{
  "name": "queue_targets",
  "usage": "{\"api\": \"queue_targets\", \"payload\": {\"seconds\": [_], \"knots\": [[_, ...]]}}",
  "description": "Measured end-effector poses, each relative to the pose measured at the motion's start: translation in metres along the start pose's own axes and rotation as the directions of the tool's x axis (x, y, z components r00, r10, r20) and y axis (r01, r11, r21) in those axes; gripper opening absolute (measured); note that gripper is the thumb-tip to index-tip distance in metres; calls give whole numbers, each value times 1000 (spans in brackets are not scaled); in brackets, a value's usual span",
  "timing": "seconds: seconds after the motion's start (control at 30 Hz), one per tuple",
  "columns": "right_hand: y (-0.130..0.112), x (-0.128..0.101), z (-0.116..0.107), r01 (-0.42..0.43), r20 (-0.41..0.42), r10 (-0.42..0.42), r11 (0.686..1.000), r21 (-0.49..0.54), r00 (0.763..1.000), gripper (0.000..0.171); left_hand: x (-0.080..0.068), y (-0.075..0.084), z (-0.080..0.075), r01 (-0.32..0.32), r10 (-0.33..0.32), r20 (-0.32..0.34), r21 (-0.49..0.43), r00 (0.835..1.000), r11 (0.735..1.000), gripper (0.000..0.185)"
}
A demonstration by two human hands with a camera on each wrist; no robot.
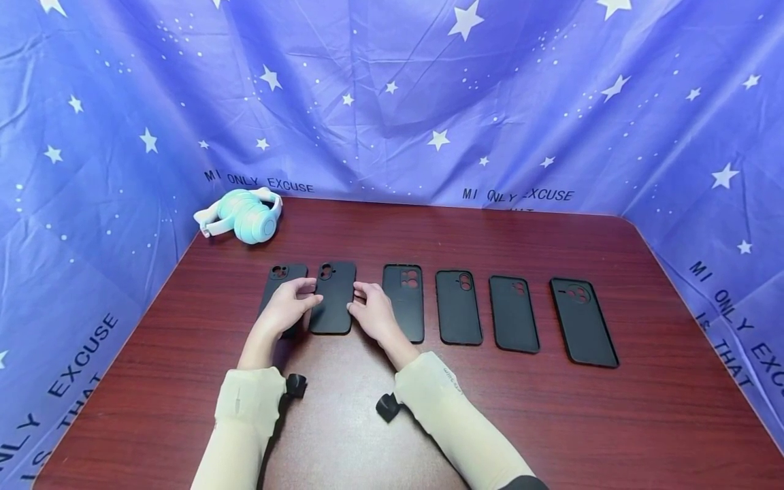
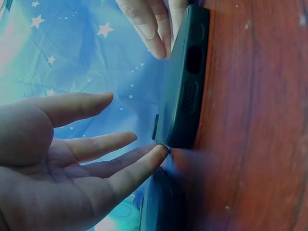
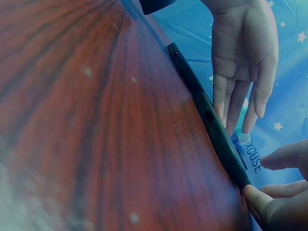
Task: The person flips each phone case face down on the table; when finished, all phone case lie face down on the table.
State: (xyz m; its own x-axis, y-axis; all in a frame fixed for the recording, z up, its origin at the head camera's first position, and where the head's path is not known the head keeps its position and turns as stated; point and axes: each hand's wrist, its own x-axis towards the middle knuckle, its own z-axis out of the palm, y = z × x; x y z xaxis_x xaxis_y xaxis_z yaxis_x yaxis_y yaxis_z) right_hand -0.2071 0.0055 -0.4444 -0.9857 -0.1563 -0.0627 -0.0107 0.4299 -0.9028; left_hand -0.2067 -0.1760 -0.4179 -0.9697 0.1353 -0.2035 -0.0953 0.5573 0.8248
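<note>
A black phone case [image 1: 333,306] lies flat on the table between my two hands, its camera cutout at the far left corner. My left hand [image 1: 286,303] reaches over another phone case [image 1: 297,273] and partly hides it. In the left wrist view, a fairly straight fingertip meets the side of the middle case [image 2: 180,91], while the thumb stays off it. On the opposite side, my right hand [image 1: 375,314] touches the right edge with extended fingers. Its wrist view shows one finger [image 3: 257,199] against the case's edge and the thumb apart from it. Neither hand wraps round the case.
Right of my hands, several more black cases [image 1: 404,309] lie in a row, ending with a larger one [image 1: 584,327]. Pale blue and white headphones [image 1: 248,216] rest at the back left of the reddish wooden table [image 1: 490,422]. A starry curtain [image 1: 392,122] hangs behind.
</note>
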Motion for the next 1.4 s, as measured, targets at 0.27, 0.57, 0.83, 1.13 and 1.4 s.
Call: {"api": "queue_targets", "payload": {"seconds": [0.27, 0.57, 0.83, 1.13, 1.4], "knots": [[-1, -1, 0, 14, 15, -14, 1000, 28, 1000, 44, -1, 1, -2, 11, -11, -6, 32, 1000, 999, 51], [3, 1, -7, 25, 3, -25, 1000, 18, 1000, 44, -2, 2, -1, -4, 5, -39, 27, 999, 1000, 50], [4, 1, -36, 57, -49, -54, 996, 65, 997, 42, 0, 14, 16, -125, 114, -160, -65, 981, 990, 42], [13, -5, -64, 90, -82, -85, 993, 70, 993, 44, 5, 26, 46, -181, 147, -207, -156, 967, 971, 40], [24, -16, -83, 78, -106, -77, 997, 6, 991, 45, 7, 37, 73, -181, 135, -202, -230, 970, 956, 40]]}}
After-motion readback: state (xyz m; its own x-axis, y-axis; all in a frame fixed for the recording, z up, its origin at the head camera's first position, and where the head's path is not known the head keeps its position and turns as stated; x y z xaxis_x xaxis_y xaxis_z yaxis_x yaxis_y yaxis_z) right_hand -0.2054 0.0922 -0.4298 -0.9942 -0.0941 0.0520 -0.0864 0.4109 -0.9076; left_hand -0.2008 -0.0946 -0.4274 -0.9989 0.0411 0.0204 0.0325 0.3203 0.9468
